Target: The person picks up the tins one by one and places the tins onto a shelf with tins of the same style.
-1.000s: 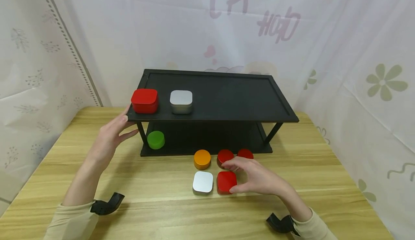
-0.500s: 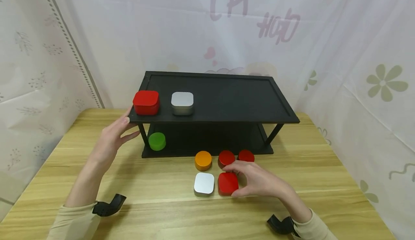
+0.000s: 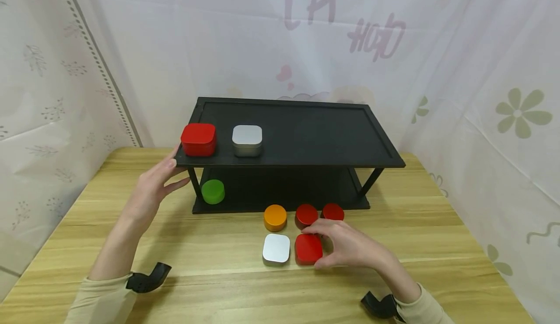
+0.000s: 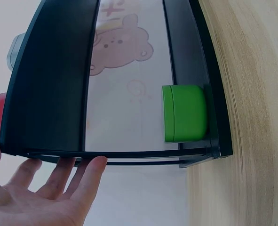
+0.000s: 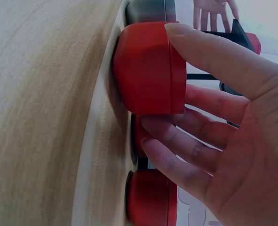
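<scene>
At the left end of a black two-tier shelf (image 3: 297, 134), my left hand (image 3: 150, 190) touches the upper tier, thumb at the front corner. Its fingers lie fairly straight against the end in the left wrist view. My right hand (image 3: 352, 243) curves round a red square tin (image 3: 308, 249) on the table. In the right wrist view its thumb tip meets the lid's edge, and the other fingers are partly hidden behind the tin. Left of that tin stands a white-lidded square tin (image 3: 276, 249). Behind them are an orange round tin (image 3: 275, 217) and two red round tins (image 3: 306, 215).
On the upper tier stand another red square tin (image 3: 199, 140), at the left, and another white-lidded tin (image 3: 247, 140). A green tin (image 3: 213, 191) sits at the left of the lower tier. A patterned white cloth (image 3: 280, 37) hangs behind the wooden table (image 3: 210, 275).
The right hand has lowered slightly round the red square tin, its thumb shifting toward the near right corner. The left hand stays at the shelf's end. The head view has shifted a little.
</scene>
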`<action>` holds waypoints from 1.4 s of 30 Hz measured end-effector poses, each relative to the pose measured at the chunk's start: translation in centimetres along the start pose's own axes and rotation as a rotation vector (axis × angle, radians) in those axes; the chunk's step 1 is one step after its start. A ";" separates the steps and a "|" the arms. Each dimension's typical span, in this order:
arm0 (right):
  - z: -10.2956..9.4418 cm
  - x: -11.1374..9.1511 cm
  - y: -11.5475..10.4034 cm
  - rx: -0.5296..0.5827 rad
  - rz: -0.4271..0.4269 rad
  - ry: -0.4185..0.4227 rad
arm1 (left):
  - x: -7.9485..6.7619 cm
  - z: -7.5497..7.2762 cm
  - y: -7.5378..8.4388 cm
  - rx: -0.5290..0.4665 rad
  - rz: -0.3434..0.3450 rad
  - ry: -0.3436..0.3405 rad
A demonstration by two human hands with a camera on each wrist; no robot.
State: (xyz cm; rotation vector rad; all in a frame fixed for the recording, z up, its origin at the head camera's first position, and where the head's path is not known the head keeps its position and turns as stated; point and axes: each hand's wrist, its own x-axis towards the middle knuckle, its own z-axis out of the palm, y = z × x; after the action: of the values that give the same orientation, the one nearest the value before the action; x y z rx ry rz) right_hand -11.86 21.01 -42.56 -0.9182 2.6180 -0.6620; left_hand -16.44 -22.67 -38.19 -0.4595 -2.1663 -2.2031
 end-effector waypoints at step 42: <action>-0.4 -0.2 -0.1 0.015 -0.045 0.088 | -0.1 0.1 0.2 0.020 0.012 -0.003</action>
State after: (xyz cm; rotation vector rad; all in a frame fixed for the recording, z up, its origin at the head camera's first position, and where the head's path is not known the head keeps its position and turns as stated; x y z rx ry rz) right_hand -11.83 21.19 -42.17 -0.9667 2.6728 -0.7484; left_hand -16.34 -22.62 -38.06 -0.4742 -2.1796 -2.1739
